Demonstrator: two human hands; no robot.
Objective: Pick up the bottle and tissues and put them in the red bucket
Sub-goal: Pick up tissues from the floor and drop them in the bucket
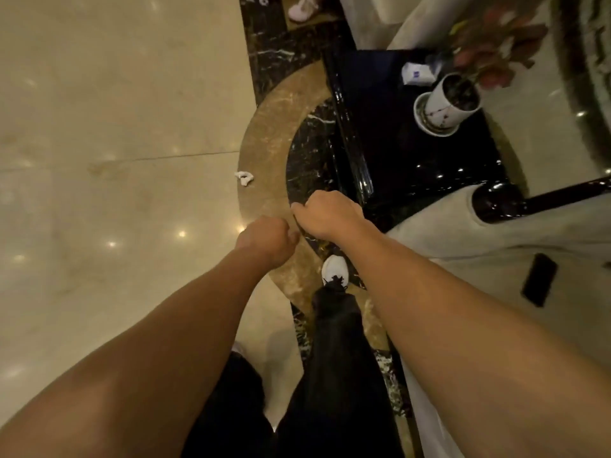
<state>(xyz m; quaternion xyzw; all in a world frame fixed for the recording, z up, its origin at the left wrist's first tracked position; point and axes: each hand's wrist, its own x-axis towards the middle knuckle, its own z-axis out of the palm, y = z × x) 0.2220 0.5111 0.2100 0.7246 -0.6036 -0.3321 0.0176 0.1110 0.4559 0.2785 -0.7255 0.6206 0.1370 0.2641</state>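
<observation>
Polished marble floor (115, 127) is seen from above. One crumpled tissue (244, 178) lies far-left of both hands. Left hand (269, 239) and right hand (327, 214) are curled closed, seemingly empty. Bottle and red bucket are not seen. Tissue should be pinched from above.

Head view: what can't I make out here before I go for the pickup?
- Red bucket and bottle: neither appears in the head view; position unknown.
- Left hand and right hand: seen from the back, fingers curled under, so any grip is hidden.
- Crumpled tissue on the floor: too small to count pieces.
- White packet on the black table: blurred, label unreadable.
</observation>
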